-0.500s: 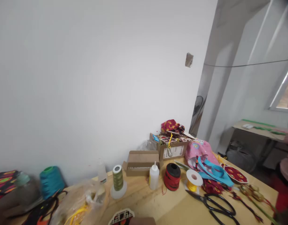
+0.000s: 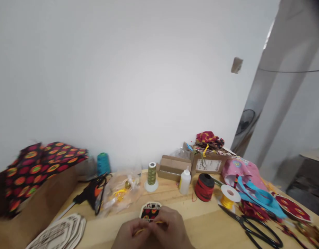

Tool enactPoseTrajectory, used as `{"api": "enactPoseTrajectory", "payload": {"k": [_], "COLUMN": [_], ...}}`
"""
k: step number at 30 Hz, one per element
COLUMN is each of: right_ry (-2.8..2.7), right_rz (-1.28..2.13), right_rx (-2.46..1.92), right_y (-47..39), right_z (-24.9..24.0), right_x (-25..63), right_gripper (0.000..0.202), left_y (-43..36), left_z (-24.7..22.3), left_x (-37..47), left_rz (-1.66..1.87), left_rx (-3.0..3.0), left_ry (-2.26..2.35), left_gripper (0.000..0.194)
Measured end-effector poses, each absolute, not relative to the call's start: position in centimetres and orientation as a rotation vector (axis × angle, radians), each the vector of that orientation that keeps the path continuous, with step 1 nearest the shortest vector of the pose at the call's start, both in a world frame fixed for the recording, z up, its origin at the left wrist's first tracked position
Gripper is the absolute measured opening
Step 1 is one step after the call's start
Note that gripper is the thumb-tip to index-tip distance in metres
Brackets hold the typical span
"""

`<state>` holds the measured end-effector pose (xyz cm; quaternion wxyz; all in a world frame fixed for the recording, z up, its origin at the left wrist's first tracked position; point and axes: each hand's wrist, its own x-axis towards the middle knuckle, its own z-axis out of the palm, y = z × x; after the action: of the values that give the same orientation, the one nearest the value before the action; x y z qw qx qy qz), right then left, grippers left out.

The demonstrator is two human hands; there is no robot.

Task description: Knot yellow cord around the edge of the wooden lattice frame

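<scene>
Both hands, left hand and right hand, meet pinching a yellow cord just below the patterned fan piece on the counter, near the green spool.

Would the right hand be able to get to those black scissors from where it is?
Probably yes: the right hand has bare tabletop between it and the scissors, though it is pinching a yellow cord.

Wall: plain white painted wall, evenly lit.
Pillar: slanting grey-white column at right.
Tabletop: light wooden tabletop against the wall.
Far right: blurred second table.
</scene>
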<state>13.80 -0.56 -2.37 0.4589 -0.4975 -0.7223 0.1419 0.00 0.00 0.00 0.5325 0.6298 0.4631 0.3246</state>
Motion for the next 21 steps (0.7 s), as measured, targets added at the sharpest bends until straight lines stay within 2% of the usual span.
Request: {"api": "enactPoseTrajectory", "payload": {"k": [5,9,12,17,21], "right_ry": [-1.724,-1.705,-1.759,-1.971,-2.083], "right_rz": [0.459,0.505,0.546,0.457,0.373], "right_rx": [-1.276,-1.326,-1.395,-1.437,-1.293], "right_y": [-0.8,-0.6,-0.5,0.1,0.6], "right_z": [-2.5,-2.4,-2.0,-1.1,-0.9], "right_x": [14.1,14.4,14.6,15.0,15.3], "right_gripper": [0.017,0.020,0.018,0.013,0.010], "left_y": [0.1,0.3,0.4,0.2,-0.2], "left_z": [0.0,0.2,-0.3,-1.0,-0.8], "left_x": [0.0,0.1,-0.2,-0.3,-0.1], "left_rz": [0.762,0.679,0.714,0.654,0.671], "left_rx": [1.311,1.341,1.387,1.493,1.461], "left_ry": [1.204,1.284,1.248,1.110,1.106], "left_gripper": [0.021,0.015,0.018,0.027,0.030]}}
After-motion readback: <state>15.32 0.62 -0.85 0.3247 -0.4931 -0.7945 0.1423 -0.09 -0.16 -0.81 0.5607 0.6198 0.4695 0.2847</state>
